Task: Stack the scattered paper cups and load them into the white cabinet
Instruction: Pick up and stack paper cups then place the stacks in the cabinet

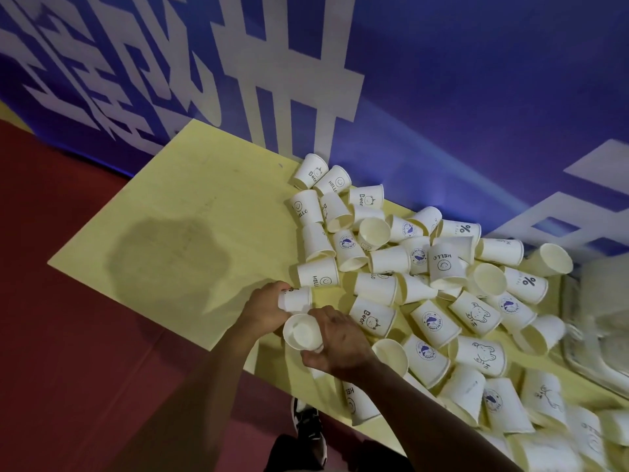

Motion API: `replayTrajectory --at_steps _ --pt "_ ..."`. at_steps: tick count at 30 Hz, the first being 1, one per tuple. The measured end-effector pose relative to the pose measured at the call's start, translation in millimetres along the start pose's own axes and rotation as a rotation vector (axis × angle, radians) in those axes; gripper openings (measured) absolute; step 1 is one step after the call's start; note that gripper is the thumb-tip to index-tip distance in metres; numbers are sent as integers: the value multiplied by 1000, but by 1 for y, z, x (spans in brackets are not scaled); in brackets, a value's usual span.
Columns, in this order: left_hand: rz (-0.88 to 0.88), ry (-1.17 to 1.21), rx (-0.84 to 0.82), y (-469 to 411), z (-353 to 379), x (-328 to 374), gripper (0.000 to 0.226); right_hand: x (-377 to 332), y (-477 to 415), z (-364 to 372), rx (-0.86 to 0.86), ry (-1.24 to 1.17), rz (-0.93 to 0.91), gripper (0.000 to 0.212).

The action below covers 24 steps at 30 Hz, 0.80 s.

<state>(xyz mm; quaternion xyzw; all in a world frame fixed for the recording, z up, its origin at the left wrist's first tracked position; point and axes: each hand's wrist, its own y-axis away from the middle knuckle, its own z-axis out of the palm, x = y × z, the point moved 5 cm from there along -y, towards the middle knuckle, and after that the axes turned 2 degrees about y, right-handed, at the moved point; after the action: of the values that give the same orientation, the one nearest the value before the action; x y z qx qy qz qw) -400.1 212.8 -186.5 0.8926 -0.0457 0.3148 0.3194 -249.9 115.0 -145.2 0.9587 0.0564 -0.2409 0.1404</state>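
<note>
Gripping two smooth tapered paper cups [295, 299]

The person's left forearm [211, 386] and right forearm [429, 417] were bare along all their visible length, and the left hand [265, 311] and right hand [337, 342] were bare as well. Below the near edge of the pale yellow flat tabletop [190, 206], one low black lace-up trainer with white trim [306, 424] covered a foot. Just beneath that same edge, dark cloth legwear [292, 454] covered the legs; whether it was trousers or shorts could not be told.
</note>
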Motion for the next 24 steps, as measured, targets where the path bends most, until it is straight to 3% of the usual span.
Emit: replayTrajectory --at_steps 11,24 --pt "50 -155 70 -3 -17 9 69 9 4 -42 84 -88 39 72" --pt "153 -35 103 10 -9 118 64 73 59 -140 370 -124 236 56"
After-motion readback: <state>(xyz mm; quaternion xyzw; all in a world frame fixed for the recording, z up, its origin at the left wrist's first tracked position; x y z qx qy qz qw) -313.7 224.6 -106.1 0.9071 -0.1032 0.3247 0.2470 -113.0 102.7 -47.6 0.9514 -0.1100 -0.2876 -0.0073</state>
